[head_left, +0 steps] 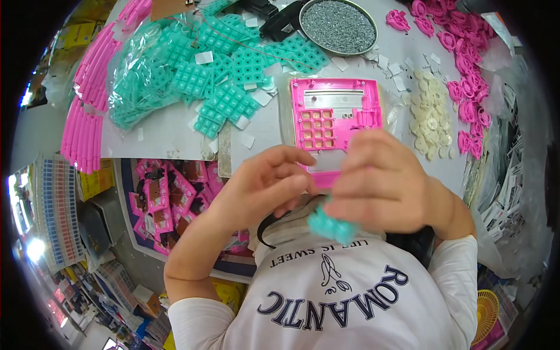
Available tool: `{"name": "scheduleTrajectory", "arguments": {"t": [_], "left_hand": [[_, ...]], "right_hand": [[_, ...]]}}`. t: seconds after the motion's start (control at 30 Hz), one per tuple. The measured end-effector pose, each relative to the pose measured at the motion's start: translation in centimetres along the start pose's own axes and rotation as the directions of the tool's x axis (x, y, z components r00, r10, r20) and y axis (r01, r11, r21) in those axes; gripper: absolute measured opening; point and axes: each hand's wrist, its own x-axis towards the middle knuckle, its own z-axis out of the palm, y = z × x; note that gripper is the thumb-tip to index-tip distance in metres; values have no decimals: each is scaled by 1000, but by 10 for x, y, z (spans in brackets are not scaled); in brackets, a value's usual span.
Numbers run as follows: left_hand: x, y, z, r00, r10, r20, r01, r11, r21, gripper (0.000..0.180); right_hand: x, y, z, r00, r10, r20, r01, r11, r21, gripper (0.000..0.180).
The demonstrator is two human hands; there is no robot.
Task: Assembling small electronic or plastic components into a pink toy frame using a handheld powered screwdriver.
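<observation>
Holding teal keypad (332, 226), both hands

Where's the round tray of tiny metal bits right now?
In the head view, the round tray sits at the table's far edge, top centre, just beyond the pink shell and right of the teal pads.

Keypad mat in the right hand (389, 185): soft teal (333, 226)
Calculator shell (336, 119): bright pink, with a silver-grey strip and a grid of pale peach squares
Loose keypad mats (233, 76): teal, dotted with small white paper squares
Curved strips (87, 99): pink, stacked in ribbed rows
Round tray (338, 26): dark rim, filled with glinting grey screws
Small round pieces (430, 114): cream
Moulded parts (466, 70): hot pink
Table (169, 131): pale grey-white
Box of boards (166, 195): pink shells over brown panels
Shirt (326, 297): white, navy lettering and a navy flower sketch
</observation>
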Motion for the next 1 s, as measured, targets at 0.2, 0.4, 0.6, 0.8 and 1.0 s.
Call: {"name": "scheduleTrajectory", "arguments": {"t": [0.2, 0.4, 0.6, 0.8, 1.0], "left_hand": [[-16, -26, -28, 897, 333, -291, -236, 917, 321, 31], [-23, -27, -48, 877, 352, -327, -286, 929, 232, 29], [-22, -35, -56, 807, 443, -390, -354, 892, 281, 27], [-13, -26, -43, 848, 425, -317, -338, 894, 294, 25], [2, 10, -28, 803, 533, -266, -342, 779, 526, 13]], "right_hand": [[40, 23, -14, 855, 398, 334, -391, 916, -90, 25], [45, 58, 0, 813, 472, 340, -375, 872, -313, 30], [23, 34, -5, 893, 353, 279, -185, 853, -489, 66], [17, -3, 25, 659, 535, 528, -192, 799, -570, 104], [20, -3, 25, 634, 548, 546, -256, 815, -521, 115]]}}
